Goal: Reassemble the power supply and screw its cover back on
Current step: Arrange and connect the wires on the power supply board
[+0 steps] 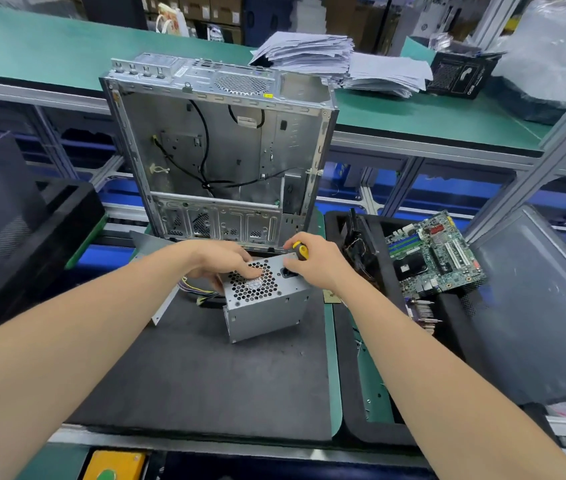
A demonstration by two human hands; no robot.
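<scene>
We see the power supply [264,299] as a boxy shell of dull grey sheet metal standing on a dark, slightly grainy mat [205,368]. One corner is turned toward us. Its top face is punched with a honeycomb grille, with a black socket beside that.

The left hand [219,263] lies palm down on the grille, its fingers fairly straight and pressing on the metal rather than clasping it. The right hand [316,263] hovers over the socket end, fingers curled tight round a screwdriver [300,250] with a rounded yellow and black handle. We cannot see the tip. Both forearms reach forward, bare.

A bundle of coloured wires [195,289] spills from the supply's left side. Just behind the supply stands an open computer case [219,150] of bare, perforated steel with thin black cables hanging inside. To the supply's right, a green motherboard [437,251] rests tilted in a black tray. Far behind lie ragged stacks of papers [309,53].
</scene>
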